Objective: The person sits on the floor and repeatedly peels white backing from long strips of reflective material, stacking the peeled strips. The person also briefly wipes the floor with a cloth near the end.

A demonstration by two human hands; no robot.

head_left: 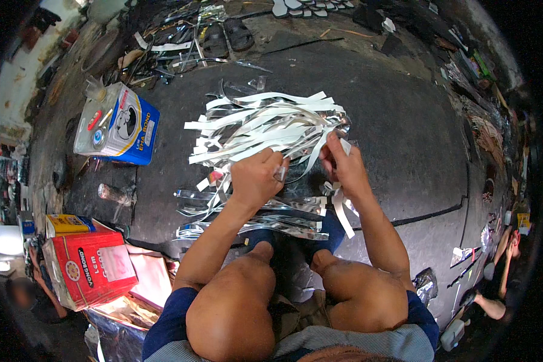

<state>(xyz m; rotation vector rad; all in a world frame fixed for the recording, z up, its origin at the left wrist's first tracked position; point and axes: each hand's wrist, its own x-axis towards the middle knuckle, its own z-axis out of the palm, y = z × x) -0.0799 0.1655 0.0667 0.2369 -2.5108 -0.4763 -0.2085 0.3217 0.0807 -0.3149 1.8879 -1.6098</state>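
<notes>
Left hand [256, 177] grips glossy silver piece [279, 174]; right hand [346, 167] pinches flat white strip [346, 146], apparently steadying it beside the white-and-silver strip pile [253, 130].

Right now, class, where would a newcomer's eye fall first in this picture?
Probably on the pile of white and silvery strips at the centre, with the left hand at its near edge and the right hand at its right end. Next might come the blue tin at upper left and the red tin at lower left.
</notes>
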